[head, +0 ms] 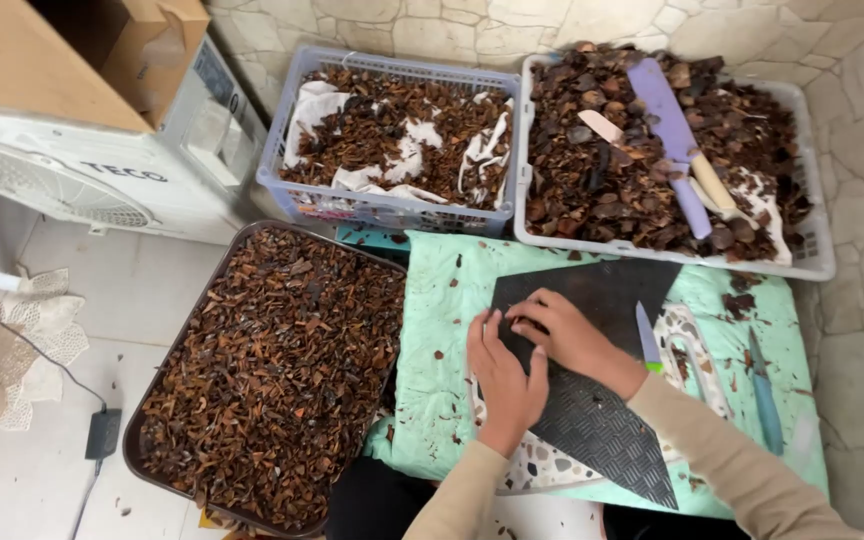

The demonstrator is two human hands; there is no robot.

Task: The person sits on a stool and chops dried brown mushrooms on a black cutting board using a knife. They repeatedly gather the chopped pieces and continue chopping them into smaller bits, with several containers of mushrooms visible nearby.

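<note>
We are pinching something small, too hidden to tell, with left hand (505, 372) and right hand (564, 335) fingertips closed together on the mat (597, 425), best keeping it flat, clear of the knife (647, 337).

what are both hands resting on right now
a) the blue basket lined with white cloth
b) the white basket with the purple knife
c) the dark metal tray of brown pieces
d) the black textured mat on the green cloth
d: the left hand and right hand meet on the black textured mat, which lies over the green cloth, apart from the tray and both baskets.
</note>
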